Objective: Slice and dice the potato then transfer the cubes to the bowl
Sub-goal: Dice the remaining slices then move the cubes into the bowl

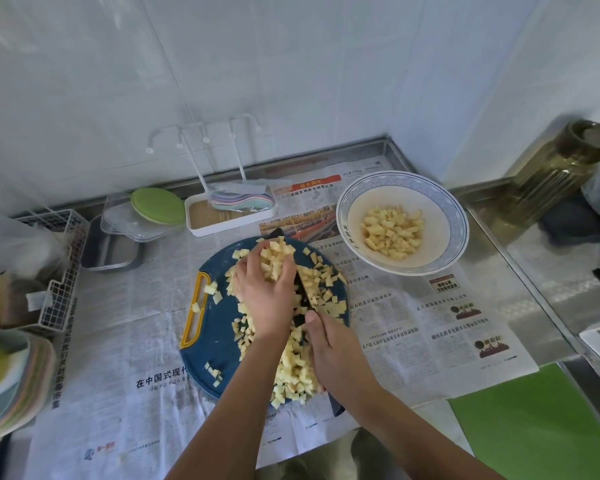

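The left hand (267, 289) is curling its fingers over a heap of potato cubes (298, 365), cupping them against the flat of a dark knife (303, 301). The right hand (336, 355) is gripping the knife's handle, thumb lying along the top, with the blade running away from the person and its tip showing past the heap at the board's far edge. Both hands are working over a round blue cutting board (219, 337) with a yellow handle on its left edge. More cubes are lying scattered across the board, thickest along its near right edge.

The board is sitting mid-counter on newspaper (118, 341) that is covering most of the steel counter (534, 271). A blue-rimmed bowl (459, 216) is standing just beyond the board's far right edge, already holding a small mound of cubes. Toward the counter's far edge, a white rack tray (229, 226) is holding pastel plates, with a green lid (156, 206) on clear containers to its left. A wire basket (63, 271) is standing at the left edge, and a green mat (534, 427) is lying at the near right corner.
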A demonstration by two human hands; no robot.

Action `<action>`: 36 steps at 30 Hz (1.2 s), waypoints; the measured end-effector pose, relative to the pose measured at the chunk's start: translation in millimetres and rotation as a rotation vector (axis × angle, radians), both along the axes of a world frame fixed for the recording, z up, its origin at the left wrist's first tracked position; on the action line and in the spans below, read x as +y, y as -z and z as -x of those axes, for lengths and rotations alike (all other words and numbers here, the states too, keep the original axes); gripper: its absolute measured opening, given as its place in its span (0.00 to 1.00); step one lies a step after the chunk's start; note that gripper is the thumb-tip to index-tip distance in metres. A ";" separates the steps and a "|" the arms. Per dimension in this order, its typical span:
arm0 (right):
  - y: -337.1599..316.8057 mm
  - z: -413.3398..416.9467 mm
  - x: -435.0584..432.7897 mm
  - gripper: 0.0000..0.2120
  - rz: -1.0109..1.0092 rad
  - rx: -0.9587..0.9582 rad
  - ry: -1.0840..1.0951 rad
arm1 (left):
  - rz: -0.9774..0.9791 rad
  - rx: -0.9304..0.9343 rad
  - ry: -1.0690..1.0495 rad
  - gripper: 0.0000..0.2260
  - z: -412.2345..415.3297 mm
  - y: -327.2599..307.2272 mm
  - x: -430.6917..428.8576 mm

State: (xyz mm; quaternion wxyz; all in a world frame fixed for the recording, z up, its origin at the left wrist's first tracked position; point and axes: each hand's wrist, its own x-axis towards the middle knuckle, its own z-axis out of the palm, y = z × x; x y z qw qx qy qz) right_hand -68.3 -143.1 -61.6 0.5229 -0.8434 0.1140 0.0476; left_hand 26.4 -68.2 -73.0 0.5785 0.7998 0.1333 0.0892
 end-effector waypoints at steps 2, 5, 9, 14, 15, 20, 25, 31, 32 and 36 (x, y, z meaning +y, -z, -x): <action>-4.3 -6.6 -9.7 0.17 -0.012 -0.010 0.013 | -0.004 -0.020 0.017 0.21 -6.4 -8.1 -9.5; -13.7 -14.1 -30.0 0.18 -0.012 -0.046 0.027 | 0.031 -0.032 0.035 0.19 -13.4 -21.7 -29.8; -26.6 -22.1 -61.6 0.18 -0.063 -0.053 0.086 | 0.080 -0.071 0.089 0.17 -25.7 -36.1 -65.9; -31.2 -37.2 -124.9 0.19 -0.064 -0.040 0.232 | 0.118 -0.078 0.238 0.16 -45.5 -47.8 -140.7; -30.5 -40.4 -135.7 0.19 -0.024 -0.028 0.250 | 0.116 -0.060 0.273 0.17 -50.5 -43.9 -152.6; -21.5 -59.8 -184.4 0.21 0.079 0.084 0.343 | 0.034 0.168 0.429 0.28 -77.4 -11.4 -198.5; -6.3 -68.6 -209.8 0.20 0.179 0.138 0.341 | -0.025 0.102 0.450 0.22 -82.5 0.8 -220.7; -8.6 -71.8 -207.3 0.18 0.154 0.150 0.305 | -0.173 -0.172 0.709 0.24 -88.8 2.9 -241.3; -11.4 -71.7 -205.0 0.19 0.110 0.136 0.320 | -0.187 -0.179 0.727 0.23 -90.4 5.0 -242.3; -18.1 -71.2 -202.9 0.21 -0.034 0.135 0.354 | -0.218 -0.137 0.714 0.21 -97.9 15.4 -239.1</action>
